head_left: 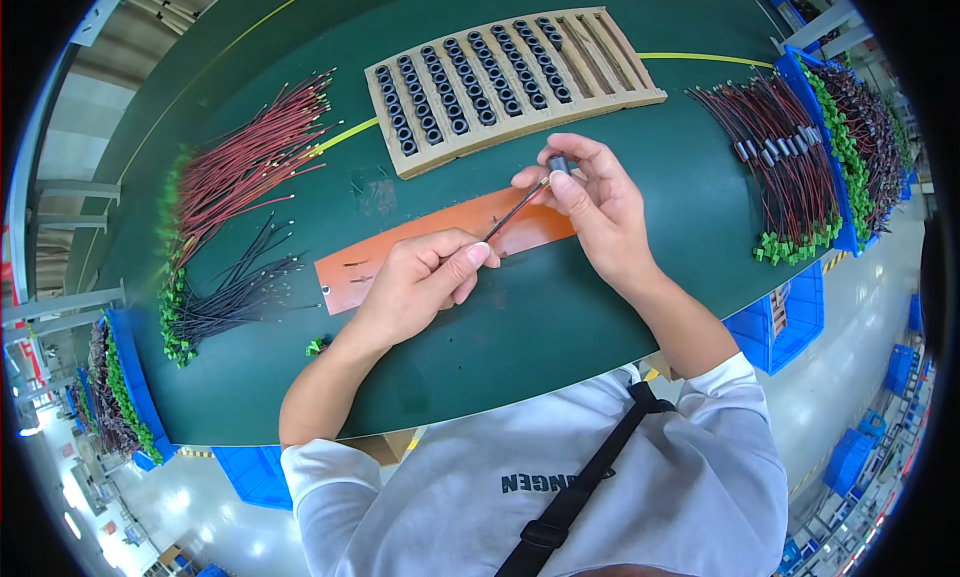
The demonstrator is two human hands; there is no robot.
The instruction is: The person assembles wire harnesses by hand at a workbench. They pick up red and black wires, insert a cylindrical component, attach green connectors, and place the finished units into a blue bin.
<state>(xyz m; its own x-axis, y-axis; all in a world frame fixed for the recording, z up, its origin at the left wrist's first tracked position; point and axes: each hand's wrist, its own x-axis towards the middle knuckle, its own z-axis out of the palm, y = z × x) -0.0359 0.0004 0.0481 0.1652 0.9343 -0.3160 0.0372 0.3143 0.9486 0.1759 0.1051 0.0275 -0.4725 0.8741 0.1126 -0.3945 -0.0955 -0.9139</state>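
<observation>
Over the middle of the green table, my left hand point(428, 278) is closed on a thin pair of red and black wires point(515, 215). My right hand point(600, 202) pinches a small dark grey ferrite ring point(559, 164) between thumb and fingers. The wire ends reach up to the ring; whether they pass into it is hidden by the fingers. Beneath both hands lies an orange strip point(400, 239) with a few dark marks. Just beyond my right hand stands a wooden tray point(420, 163) with rows of dark rings in its slots, several slots at its right being bare.
Red wires point(250, 147) and black wires point(235, 297) with green connectors lie fanned out at left. At right are finished-looking bundles point(780, 157) carrying grey cylinders. Blue bins point(845, 177) of wires hang at the table's right side, another bin point(140, 387) at left. A green connector point(316, 347) lies near the front edge.
</observation>
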